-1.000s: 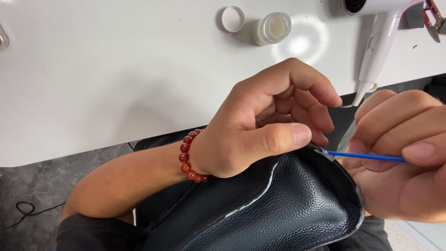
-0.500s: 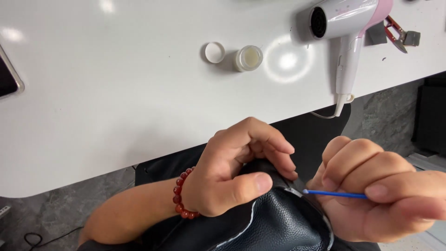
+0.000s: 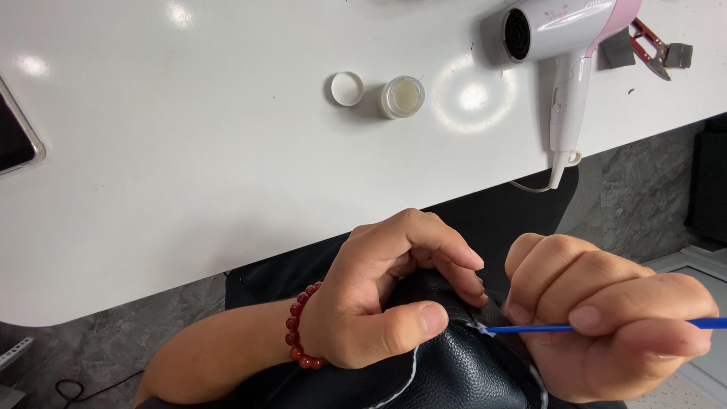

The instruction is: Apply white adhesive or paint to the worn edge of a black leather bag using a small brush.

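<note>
White tabletop (image 3: 189, 189) fills the upper part of the view, with grey stone-look floor below its edge. Under that edge, the left hand (image 3: 379, 303) curls around the top of a black leather piece (image 3: 447, 371), thumb pressed flat on the near side and the other fingers folded over the far side, gripping it firmly. A red bead bracelet (image 3: 297, 333) sits on that wrist. Just right of the thumb tip, the right hand (image 3: 606, 318) pinches a thin blue stick (image 3: 530, 329) between thumb and closed fingers; the stick's pale tip touches the leather's edge right beside the left thumb. A light-coloured seam line runs down the leather below the thumb. Farther up from the fingers, on the table, stand a small open jar (image 3: 402, 97) and its white lid (image 3: 347, 88) just beside it. Up and right of the hands lies a white and pink hair dryer (image 3: 560, 45), with red-handled snips (image 3: 650, 47) beyond it
</note>
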